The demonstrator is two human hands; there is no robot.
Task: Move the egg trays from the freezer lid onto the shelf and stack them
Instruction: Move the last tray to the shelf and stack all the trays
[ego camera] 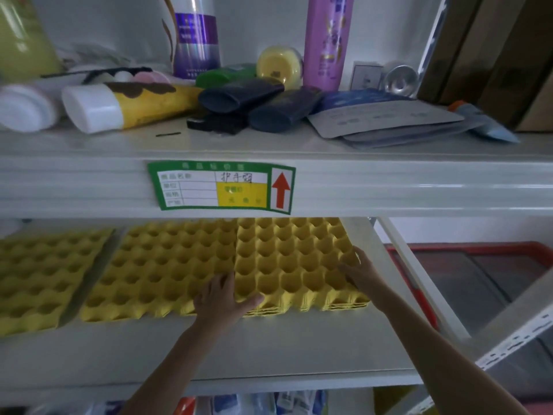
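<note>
A stack of yellow egg trays [293, 265] rests on the white shelf [239, 345], at its right end. My left hand [223, 298] grips the stack's front left corner, thumb along the front edge. My right hand [359, 271] holds the stack's right edge, fingers on top. A second yellow egg tray pile [161, 268] lies directly to the left, touching the held stack. A third yellow tray pile [42, 271] sits further left, partly cut off by the frame.
The upper shelf [329, 187], with a green price label [221, 185], overhangs the trays and carries bottles and tubes. The red-rimmed freezer lid [478, 283] lies to the right, behind a slanted shelf post [419, 283]. Packaged goods show below.
</note>
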